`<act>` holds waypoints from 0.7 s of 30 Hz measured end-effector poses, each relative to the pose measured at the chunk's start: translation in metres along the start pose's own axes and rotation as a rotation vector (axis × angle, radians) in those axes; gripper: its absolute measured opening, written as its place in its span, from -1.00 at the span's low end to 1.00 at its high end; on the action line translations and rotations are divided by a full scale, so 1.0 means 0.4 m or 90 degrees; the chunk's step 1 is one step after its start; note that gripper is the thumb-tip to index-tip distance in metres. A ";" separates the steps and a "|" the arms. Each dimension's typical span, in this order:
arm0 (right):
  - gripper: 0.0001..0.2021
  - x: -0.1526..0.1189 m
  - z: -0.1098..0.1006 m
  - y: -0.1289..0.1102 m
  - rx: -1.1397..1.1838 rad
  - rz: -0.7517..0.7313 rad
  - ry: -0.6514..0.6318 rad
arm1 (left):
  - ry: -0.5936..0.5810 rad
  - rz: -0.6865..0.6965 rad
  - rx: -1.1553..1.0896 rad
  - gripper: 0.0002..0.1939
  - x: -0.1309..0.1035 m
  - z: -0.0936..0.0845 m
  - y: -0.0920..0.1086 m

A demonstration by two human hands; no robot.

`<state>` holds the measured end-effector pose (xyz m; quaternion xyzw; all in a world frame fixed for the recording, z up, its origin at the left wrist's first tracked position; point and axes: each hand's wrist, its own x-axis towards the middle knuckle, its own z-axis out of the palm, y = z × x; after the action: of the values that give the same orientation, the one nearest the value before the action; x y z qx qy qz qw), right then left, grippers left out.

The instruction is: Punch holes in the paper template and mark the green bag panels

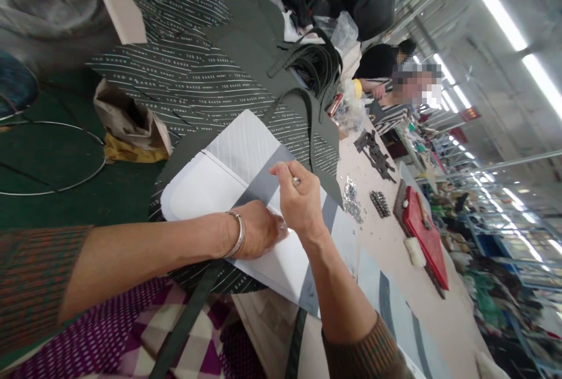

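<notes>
A panel of white and grey sheet pieces (197, 183) with darker grey bands lies over dark printed fabric (175, 86). On the panel rests my left hand (257, 229), wearing a silver bangle. Its fingers are curled down and together, with the tips blurred, so what they pinch, if anything, is hidden. Just to the right and above, my right hand (301, 200) is closed in a fist round a thin tool (296, 181). Only the tool's small rounded, shiny end shows above the fist; its lower part is hard to make out near the left fingertips.
Dark straps (318, 62) lie coiled on the fabric. Loose metal bits (352, 198), dark small fittings (380, 204) and a red slab (425, 235) lie along the table (373, 238). Another striped panel (395, 308) is at lower right. A co-worker (386, 92) is farther back.
</notes>
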<state>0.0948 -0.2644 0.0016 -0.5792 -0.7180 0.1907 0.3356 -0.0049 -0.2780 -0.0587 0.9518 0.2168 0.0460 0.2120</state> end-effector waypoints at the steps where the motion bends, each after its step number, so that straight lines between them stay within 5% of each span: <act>1: -0.73 -0.001 0.007 -0.005 -0.016 -0.008 -0.017 | -0.012 -0.004 0.000 -0.79 0.004 0.005 0.000; 7: -0.76 -0.041 0.005 0.002 -0.034 -0.032 -0.014 | -0.032 0.006 0.004 -0.77 0.004 0.009 -0.005; 13: -0.74 -0.070 -0.073 0.028 0.258 0.141 0.148 | 0.043 0.044 0.008 -0.82 -0.015 -0.008 -0.005; 18: -0.79 -0.089 -0.087 0.023 0.353 0.068 0.373 | 0.088 0.032 0.006 -0.85 -0.015 -0.004 -0.002; 21: -0.74 -0.105 -0.076 0.036 0.367 0.154 0.315 | 0.091 0.015 0.012 -0.87 -0.016 -0.007 -0.002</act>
<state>0.1305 -0.3045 0.0025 -0.5703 -0.4592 0.2773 0.6221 -0.0112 -0.2792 -0.0565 0.9506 0.2202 0.1143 0.1867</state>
